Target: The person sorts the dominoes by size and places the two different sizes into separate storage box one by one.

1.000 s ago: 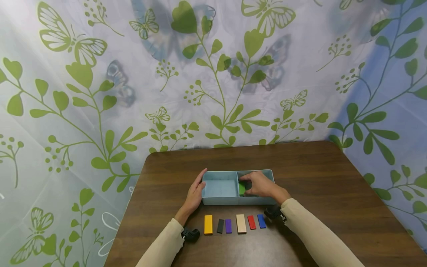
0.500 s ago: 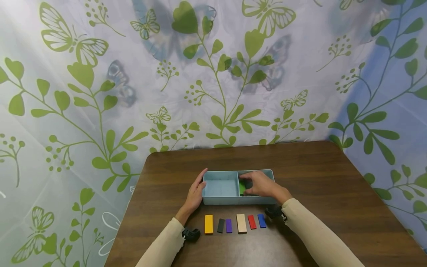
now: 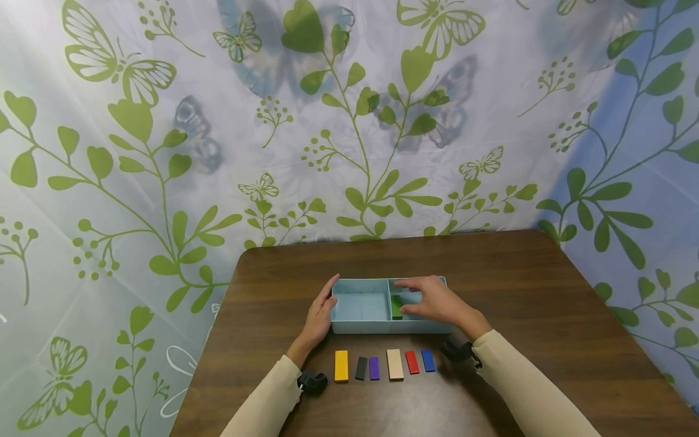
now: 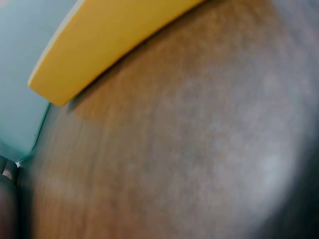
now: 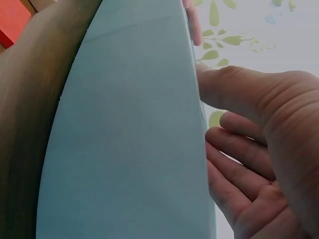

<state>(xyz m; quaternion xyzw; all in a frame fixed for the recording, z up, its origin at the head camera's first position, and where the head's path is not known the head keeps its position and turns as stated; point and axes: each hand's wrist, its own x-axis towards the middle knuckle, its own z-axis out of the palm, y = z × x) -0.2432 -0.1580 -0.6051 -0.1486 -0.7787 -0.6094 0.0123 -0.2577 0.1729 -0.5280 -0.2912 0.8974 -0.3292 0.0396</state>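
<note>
A light blue two-compartment box stands on the table. Straight fingers of my left hand lie along its left end wall, the thumb at the rim. Inside the smaller right compartment, a green block lies flat against the divider. Over that compartment is my right hand, thumb and fingers spread apart around the green block with nothing held. The right wrist view has the same right hand loosely open beyond the box's front wall, which hides its fingertips' surroundings.
In front of the box lie a yellow block, a black block, a purple block, a beige block, a red block and a blue block. A patterned cloth hangs behind the table.
My right hand has let go of the green block and shifted slightly right and up, its fingers opening wider. The green block stays by the divider. The left hand has not moved.
</note>
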